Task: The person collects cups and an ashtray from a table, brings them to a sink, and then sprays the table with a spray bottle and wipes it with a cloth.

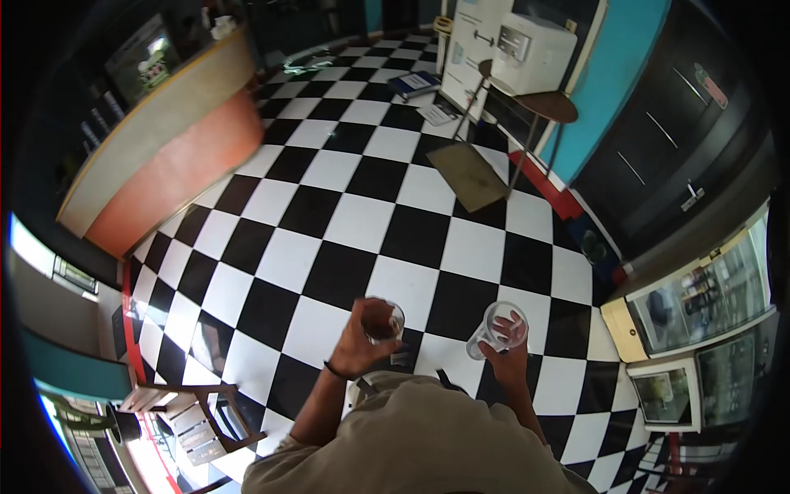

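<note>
Glass [383, 319]: in the left hand [355, 344], out before the person's body, over the checkered floor [362, 221].
Left fingers: wrapped around the glass from its outer side, grasping it.
Clear vessel [501, 323]: in the right hand [508, 356], level with the glass but well apart from it, to its right.
Right fingers: curled behind the clear vessel and visible through its wall, thumb on the near side, grasping it.
Long axis: both mouths faced the camera, so each seemed roughly upright; exact tilt could not be told.
Water dispenser [536, 56]: ahead and to the right, well beyond both hands, on a stand [550, 107]; the right hand was nearer.
Hard to make out: whether the brown tone in the glass was liquid or hand showing through, and whether the clear vessel's side lobe was a handle or another glass.
</note>
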`<control>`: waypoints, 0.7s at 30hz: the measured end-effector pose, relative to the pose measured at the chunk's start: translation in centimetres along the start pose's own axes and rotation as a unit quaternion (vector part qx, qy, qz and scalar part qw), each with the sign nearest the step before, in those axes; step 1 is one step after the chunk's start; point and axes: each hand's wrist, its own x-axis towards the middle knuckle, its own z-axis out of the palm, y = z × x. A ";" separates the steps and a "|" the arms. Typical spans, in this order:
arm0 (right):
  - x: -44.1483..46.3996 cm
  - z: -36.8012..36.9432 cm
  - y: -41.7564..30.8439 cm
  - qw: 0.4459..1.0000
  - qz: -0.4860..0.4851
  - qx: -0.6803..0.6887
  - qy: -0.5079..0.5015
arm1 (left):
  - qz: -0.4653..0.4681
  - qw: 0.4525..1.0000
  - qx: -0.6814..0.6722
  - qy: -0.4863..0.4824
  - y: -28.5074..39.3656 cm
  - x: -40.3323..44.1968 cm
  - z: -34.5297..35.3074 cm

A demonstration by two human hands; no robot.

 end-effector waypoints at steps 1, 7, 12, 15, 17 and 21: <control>2.7 -0.7 -1.0 0.999 -0.002 -0.031 0.014 | -0.008 0.999 0.015 -0.033 0.4 4.6 -0.8; 19.5 -2.7 -0.6 0.987 -0.002 -0.038 0.158 | 0.063 0.992 0.047 -0.102 3.0 29.8 -1.9; 37.1 -0.6 6.5 0.973 0.031 -0.025 0.227 | 0.039 0.994 0.052 -0.083 -2.2 44.2 -4.1; 50.7 2.0 6.3 0.987 0.024 -0.051 0.148 | -0.071 0.996 -0.006 0.059 -4.0 50.1 -5.5; 60.8 4.3 3.3 0.998 -0.003 -0.020 0.055 | -0.128 0.982 -0.030 0.135 -3.9 54.2 -7.2; 79.5 9.8 -2.7 0.989 -0.083 -0.048 -0.112 | -0.125 0.960 -0.029 0.249 -4.9 62.6 -11.7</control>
